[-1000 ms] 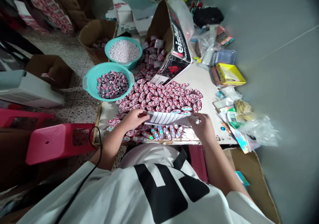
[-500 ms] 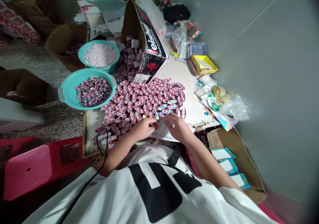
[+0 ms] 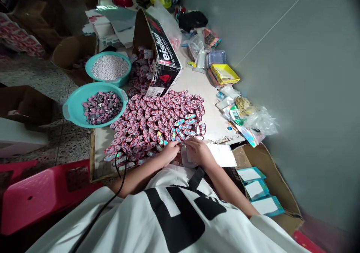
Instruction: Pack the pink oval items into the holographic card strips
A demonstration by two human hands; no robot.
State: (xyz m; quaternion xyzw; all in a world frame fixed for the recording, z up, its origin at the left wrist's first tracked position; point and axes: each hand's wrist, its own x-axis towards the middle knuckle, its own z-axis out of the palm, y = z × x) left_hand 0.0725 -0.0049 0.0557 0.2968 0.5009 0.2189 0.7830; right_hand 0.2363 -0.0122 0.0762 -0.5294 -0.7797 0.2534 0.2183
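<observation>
Near the table's front edge my left hand [image 3: 171, 152] and my right hand [image 3: 199, 152] are close together, fingertips pinched. A translucent whitish plastic piece [image 3: 186, 157] shows between them, partly under my right hand, whose fingers grip it. Whatever is at my left fingertips is too small to make out. Just beyond my hands, many small oval pink-and-red printed pieces [image 3: 153, 118] with round pink centres cover the table. Some nearer ones are shiny and iridescent [image 3: 180, 122]. White sheets [image 3: 223, 154] lie to the right of my right hand, at the table edge.
On the left stand a turquoise basin [image 3: 70, 108] of round pink and silver pieces and another basin [image 3: 128, 74] of white pellets. A black carton [image 3: 165, 74] lies tipped behind the oval pieces. Plastic packaging [image 3: 260, 121] lines the wall; an open cardboard box [image 3: 281, 181] holds blue-edged cards.
My hands have shifted slightly down and closer to my body. White sheets now show to the right of my right hand. The view has tilted a little.
</observation>
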